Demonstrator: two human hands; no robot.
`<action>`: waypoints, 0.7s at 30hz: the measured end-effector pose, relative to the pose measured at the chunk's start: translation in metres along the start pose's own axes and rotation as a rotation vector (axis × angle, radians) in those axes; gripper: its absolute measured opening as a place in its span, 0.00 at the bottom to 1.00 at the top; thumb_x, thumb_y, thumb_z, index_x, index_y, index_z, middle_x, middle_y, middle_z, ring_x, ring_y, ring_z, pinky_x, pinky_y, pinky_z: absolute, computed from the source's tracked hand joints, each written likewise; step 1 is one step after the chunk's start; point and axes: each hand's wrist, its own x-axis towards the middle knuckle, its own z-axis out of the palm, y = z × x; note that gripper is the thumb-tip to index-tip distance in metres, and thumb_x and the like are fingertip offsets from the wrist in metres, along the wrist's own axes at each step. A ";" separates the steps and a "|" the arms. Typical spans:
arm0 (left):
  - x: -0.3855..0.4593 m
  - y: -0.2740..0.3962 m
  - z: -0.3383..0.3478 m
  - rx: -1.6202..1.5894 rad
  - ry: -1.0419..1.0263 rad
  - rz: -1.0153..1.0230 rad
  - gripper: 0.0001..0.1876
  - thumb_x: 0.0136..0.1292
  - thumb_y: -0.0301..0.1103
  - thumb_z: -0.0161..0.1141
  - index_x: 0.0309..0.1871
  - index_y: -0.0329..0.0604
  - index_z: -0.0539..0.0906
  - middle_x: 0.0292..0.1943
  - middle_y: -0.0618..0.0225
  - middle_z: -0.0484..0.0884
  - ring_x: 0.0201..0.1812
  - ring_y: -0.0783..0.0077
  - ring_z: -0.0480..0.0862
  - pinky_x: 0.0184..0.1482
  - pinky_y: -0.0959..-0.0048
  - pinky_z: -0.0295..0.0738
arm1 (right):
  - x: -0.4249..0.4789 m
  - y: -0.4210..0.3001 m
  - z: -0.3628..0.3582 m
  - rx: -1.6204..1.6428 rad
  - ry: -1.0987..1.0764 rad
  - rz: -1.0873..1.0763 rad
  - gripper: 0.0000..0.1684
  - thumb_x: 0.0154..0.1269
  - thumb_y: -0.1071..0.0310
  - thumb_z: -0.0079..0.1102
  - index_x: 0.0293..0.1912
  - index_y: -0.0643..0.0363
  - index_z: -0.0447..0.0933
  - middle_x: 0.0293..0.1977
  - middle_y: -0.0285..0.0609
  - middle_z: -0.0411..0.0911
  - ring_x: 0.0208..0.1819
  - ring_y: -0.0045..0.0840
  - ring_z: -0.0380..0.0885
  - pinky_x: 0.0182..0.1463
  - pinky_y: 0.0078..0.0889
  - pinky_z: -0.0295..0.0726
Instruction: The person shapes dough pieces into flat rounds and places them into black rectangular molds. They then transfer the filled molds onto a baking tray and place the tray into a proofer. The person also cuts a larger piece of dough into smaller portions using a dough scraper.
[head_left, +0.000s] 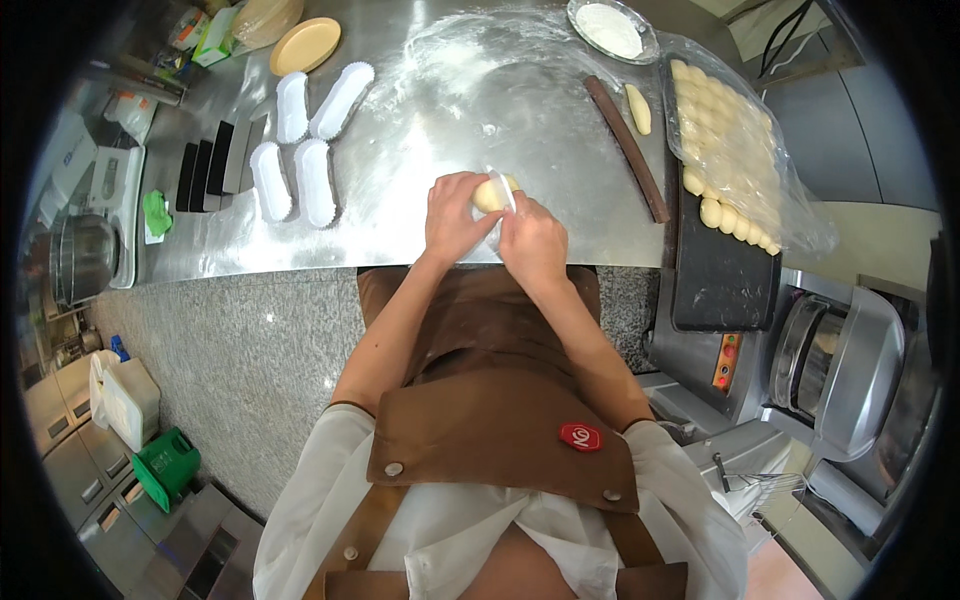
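Near the front edge of the steel table, my left hand (454, 216) grips a pale piece of dough (490, 198) from the left. My right hand (534, 238) pinches a white paper liner (501, 186) that stands up against the dough. How far the liner wraps around it is hidden by my fingers. To the left lie several fluted white paper liners (315, 184), elongated in shape. A brown rolling pin (626, 148) rests to the right, with a flattened oval strip of dough (638, 109) beside it.
Rows of dough balls (720, 135) sit on a black tray (724, 296), mostly under clear plastic film (806, 225). At the back are a bowl of flour (611, 30) and a tan round dish (305, 46). Black rectangular pans (202, 172) stand left. A mixer (855, 375) is at right.
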 end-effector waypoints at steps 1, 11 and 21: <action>0.000 0.001 0.000 -0.002 0.012 0.013 0.27 0.43 0.34 0.76 0.51 0.46 0.82 0.51 0.65 0.81 0.56 0.58 0.74 0.58 0.62 0.66 | 0.000 -0.001 0.001 -0.012 -0.004 0.009 0.10 0.60 0.73 0.56 0.42 0.65 0.77 0.29 0.49 0.79 0.32 0.43 0.80 0.33 0.45 0.80; 0.004 -0.001 0.003 0.026 -0.003 0.031 0.29 0.45 0.35 0.75 0.52 0.40 0.80 0.56 0.63 0.78 0.58 0.56 0.73 0.60 0.61 0.65 | 0.008 0.001 0.010 -0.085 -0.062 0.058 0.10 0.57 0.72 0.60 0.39 0.65 0.77 0.27 0.48 0.79 0.29 0.39 0.81 0.31 0.41 0.81; 0.008 -0.001 0.005 -0.006 -0.030 0.001 0.24 0.47 0.36 0.73 0.49 0.42 0.79 0.56 0.64 0.80 0.56 0.58 0.74 0.59 0.62 0.65 | 0.024 0.003 0.010 -0.100 -0.256 0.139 0.07 0.57 0.73 0.60 0.37 0.64 0.78 0.26 0.50 0.81 0.30 0.43 0.83 0.33 0.44 0.81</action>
